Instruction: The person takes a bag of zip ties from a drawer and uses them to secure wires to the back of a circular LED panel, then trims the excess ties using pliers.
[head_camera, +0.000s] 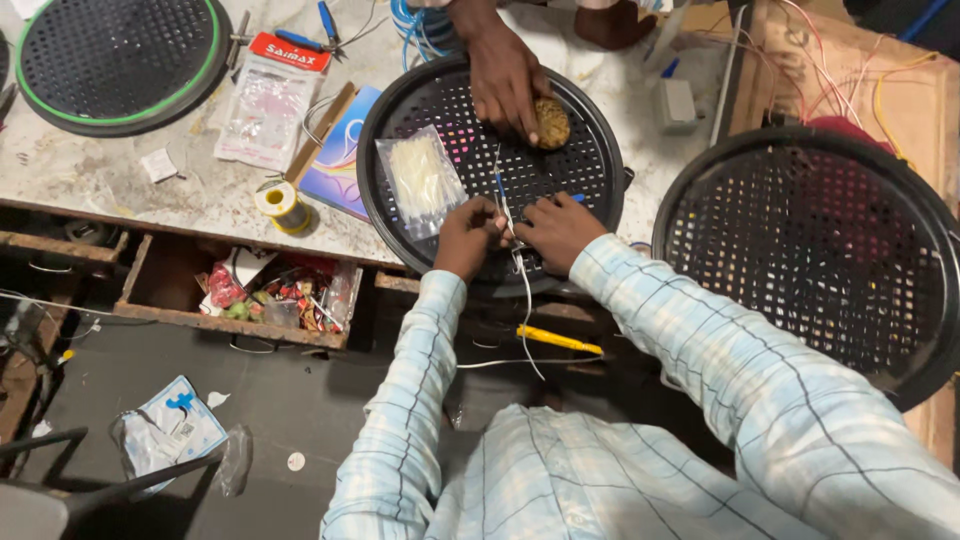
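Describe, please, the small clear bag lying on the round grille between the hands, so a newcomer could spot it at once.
Find the black round grille at the middle of the worktable, the one on which both hands rest. On its left part lies a small clear plastic bag of pale white strips, above the left hand. The larger clear packet nearby lies off the grille and has a red header.

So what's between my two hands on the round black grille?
Head view: thin white wires run between left hand and right hand, over the black grille.
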